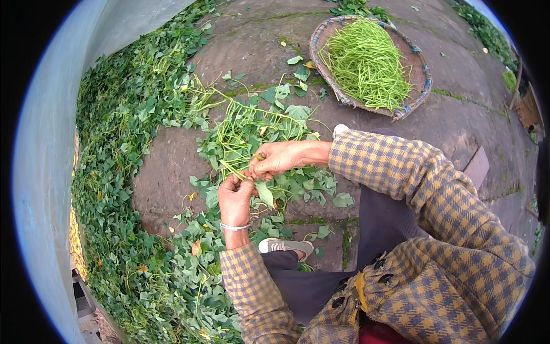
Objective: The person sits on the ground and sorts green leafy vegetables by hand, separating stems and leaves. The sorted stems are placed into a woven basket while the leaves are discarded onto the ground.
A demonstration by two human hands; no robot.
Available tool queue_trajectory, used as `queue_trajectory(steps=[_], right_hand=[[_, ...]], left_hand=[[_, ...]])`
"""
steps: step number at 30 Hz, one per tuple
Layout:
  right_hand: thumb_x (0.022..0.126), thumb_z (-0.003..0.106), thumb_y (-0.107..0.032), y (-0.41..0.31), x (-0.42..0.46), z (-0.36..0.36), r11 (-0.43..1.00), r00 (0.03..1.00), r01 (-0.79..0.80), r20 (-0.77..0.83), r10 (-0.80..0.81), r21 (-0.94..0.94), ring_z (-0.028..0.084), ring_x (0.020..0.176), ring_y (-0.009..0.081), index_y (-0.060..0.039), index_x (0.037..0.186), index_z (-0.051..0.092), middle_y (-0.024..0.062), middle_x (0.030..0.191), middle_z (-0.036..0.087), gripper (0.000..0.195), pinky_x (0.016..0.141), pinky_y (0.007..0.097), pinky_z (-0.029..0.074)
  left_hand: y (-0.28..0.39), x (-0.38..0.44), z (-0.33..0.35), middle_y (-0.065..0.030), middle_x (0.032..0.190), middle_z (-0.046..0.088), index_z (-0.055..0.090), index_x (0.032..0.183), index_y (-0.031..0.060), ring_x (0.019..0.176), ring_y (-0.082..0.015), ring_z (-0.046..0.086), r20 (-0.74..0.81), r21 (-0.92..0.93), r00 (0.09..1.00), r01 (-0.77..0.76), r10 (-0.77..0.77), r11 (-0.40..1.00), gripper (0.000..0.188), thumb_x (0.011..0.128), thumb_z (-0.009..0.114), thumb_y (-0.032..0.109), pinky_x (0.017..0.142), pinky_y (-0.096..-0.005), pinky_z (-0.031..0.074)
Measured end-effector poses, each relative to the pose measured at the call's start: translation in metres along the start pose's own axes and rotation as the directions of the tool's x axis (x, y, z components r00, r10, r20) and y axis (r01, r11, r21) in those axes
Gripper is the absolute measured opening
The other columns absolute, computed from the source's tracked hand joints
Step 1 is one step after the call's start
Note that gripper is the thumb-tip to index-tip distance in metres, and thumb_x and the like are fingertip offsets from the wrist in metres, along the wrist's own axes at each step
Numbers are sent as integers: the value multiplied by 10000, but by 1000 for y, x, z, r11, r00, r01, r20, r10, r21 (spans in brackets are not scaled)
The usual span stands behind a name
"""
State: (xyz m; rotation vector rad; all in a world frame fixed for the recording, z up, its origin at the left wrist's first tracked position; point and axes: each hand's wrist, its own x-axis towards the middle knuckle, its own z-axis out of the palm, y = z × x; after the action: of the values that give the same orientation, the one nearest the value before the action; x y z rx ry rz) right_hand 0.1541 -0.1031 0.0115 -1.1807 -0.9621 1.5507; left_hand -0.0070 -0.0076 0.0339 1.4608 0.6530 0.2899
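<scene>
My left hand (235, 195), with a pale bangle at the wrist, pinches the end of a green stalk (231, 168) between thumb and fingers. Right against it, my right hand (275, 161) has its fingers closed on a short piece of green stem; the fingertips of both hands touch. A single green leaf (265, 194) hangs just below the fingers. Under and beyond the hands, a long leafy vine (245, 107) with many thin side stalks lies over loose leaves on the ground.
A round woven bamboo tray (419, 77) with a blue-bound rim holds a heap of thin green stalks (365, 64). Along the left runs a thick bank of leafy vines (116, 172) beside a translucent plastic sheet (47, 172). My shoe (285, 246) rests on mossy stone paving (167, 163).
</scene>
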Motion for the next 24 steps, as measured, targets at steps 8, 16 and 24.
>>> queue_trajectory(steps=[8,16,24], right_hand=[[916,471,-156,-15,-7,-25,842,987,158,-79,-137,516,315,472,22,-74,782,524,-11,740,500,166,396,177,222],[986,410,-219,-16,-8,-32,831,940,276,-318,-127,483,408,484,37,-95,884,503,10,771,557,186,396,191,301],[987,390,-204,-15,-5,-42,832,842,342,-535,-65,437,420,476,64,-89,855,507,19,732,578,211,411,208,320]], left_hand=[[-7,-1,-24,-41,834,530,537,890,17,738,-127,497,84,-545,996,13,40,838,144,845,596,140,645,-251,429],[3,-4,-31,-68,812,486,512,893,11,789,-192,490,194,-579,969,-11,151,815,183,825,610,150,717,-306,421],[10,-7,-36,-70,850,529,552,923,-7,772,-186,521,89,-494,976,-128,197,860,157,831,599,113,704,-318,446]])
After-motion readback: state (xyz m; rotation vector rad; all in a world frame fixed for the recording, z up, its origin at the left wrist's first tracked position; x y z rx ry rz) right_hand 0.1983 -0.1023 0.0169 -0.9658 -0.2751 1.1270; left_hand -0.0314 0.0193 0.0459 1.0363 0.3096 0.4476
